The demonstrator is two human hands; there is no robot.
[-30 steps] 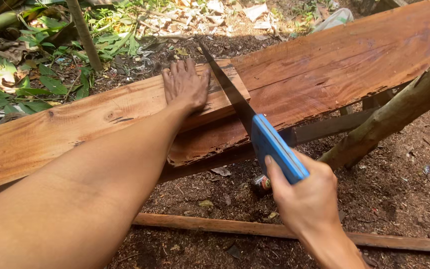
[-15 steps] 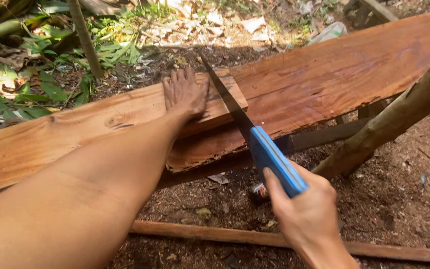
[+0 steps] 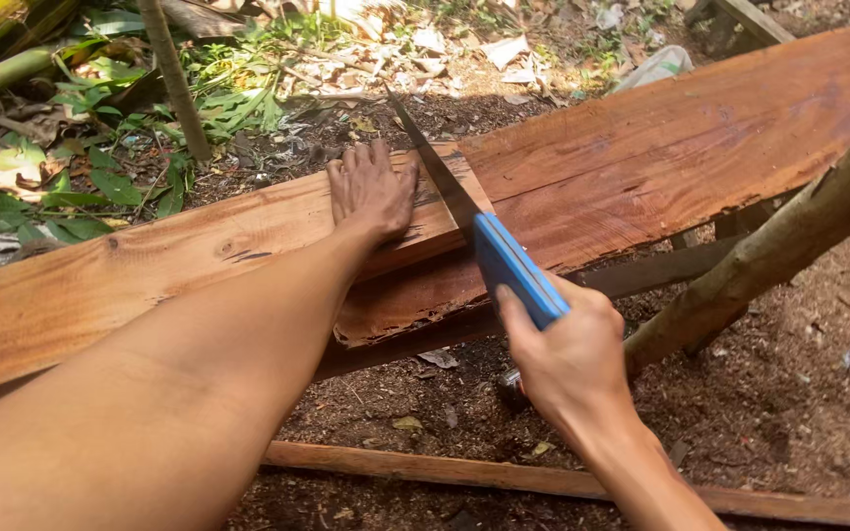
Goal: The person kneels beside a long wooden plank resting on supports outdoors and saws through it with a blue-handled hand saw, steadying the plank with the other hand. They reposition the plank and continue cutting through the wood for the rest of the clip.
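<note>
Your right hand (image 3: pixel 568 359) is wrapped shut around the blue handle of a handsaw (image 3: pixel 504 258), fingers curled tight and the forefinger laid along the grip. The saw's dark blade runs up and away from that handle and sits in a cut across the reddish wooden plank (image 3: pixel 661 167), its tip poking past the plank's far edge. Your left hand (image 3: pixel 373 190) lies flat and open on the plank just left of the blade, palm down, fingers spread toward the far edge, holding nothing but pressing on the wood. The thumb side of that hand is close beside the blade without touching it, as far as you can see.

The plank stretches from lower left to upper right. Below the plank's near edge, under the saw handle, the ground is dark soil with wood chips, and a thin wooden strip (image 3: pixel 504 477) lies on it. To the right of the plank's cut, a rough round pole (image 3: pixel 789 246) leans across in front of the wood. Beyond the plank's far edge lie green leaves (image 3: pixel 100 167) and dry litter.
</note>
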